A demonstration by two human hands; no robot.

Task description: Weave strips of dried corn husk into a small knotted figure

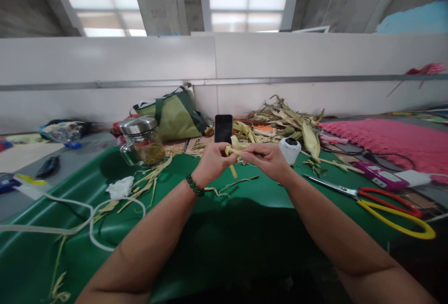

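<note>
Your hands meet over the mat (217,243); phone (223,128) just behind them, jar (142,141) left, bag (173,116) behind jar, scissors (381,201) right, husk pile (287,122) behind right.

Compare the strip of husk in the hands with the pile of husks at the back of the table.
The husk strip is a single narrow pale yellow piece, pinched between the left hand and right hand above the green mat. The husk pile is many broad, greener leaves lying loose and untouched by the wall. Both look like dried corn husk.
</note>
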